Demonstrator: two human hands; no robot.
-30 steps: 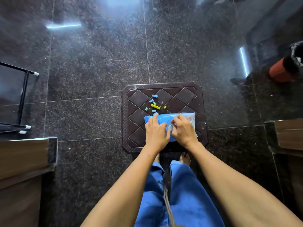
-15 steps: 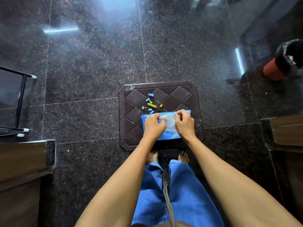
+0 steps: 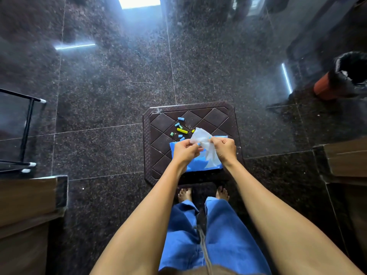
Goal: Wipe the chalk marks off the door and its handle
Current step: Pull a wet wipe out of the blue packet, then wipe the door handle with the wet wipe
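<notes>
A white wet wipe (image 3: 201, 138) is held up between both hands above a blue wipes packet (image 3: 198, 164) that lies on a dark brown stool (image 3: 158, 147). My left hand (image 3: 184, 150) pinches the wipe's left edge. My right hand (image 3: 223, 148) pinches its right side, and the wipe hangs down below it. Several short chalk pieces (image 3: 181, 130), blue, green and yellow, lie on the stool beyond the packet. No door or handle is in view.
The floor is dark polished granite. A black metal rack (image 3: 25, 132) stands at the left, wooden ledges (image 3: 27, 197) at lower left and lower right (image 3: 345, 159). A red bin with a black liner (image 3: 343, 76) stands at the right. My bare feet are just behind the stool.
Both hands rose from the packet, drawing the white wipe out and spreading it between them. The packet stayed on the stool.
</notes>
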